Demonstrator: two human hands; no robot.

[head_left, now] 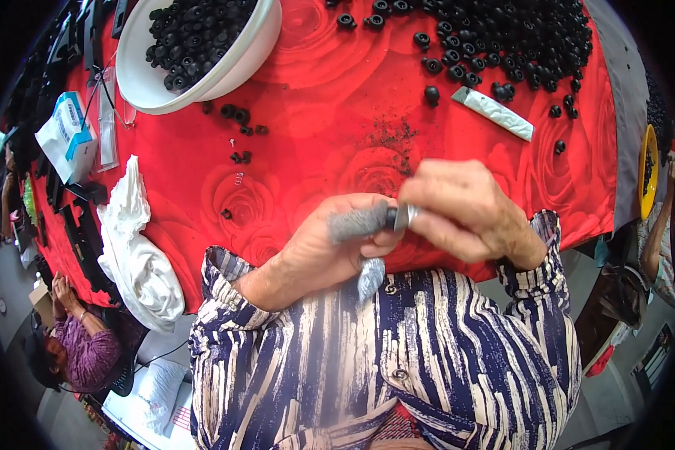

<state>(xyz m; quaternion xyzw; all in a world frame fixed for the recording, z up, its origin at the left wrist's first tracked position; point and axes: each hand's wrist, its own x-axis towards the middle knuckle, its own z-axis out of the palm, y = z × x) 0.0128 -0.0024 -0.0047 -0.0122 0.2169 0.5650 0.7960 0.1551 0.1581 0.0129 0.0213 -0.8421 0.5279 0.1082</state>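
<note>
My left hand is closed, pinching a small round black part at its fingertips. Grey material wraps the thumb of that hand. My right hand, slightly blurred, closes on a short flat metal blade whose edge meets the black part. A crinkled silvery wrapping pokes out below my left fingers; whether it covers a finger or is a separate thing, I cannot tell. Dark shavings lie scattered on the red rose-patterned cloth just beyond my hands.
A white bowl of black parts stands at the far left, and a large pile of black parts at the far right. A blade wrapped in white lies before the pile. White cloth and a tissue pack are left. Another person sits lower left.
</note>
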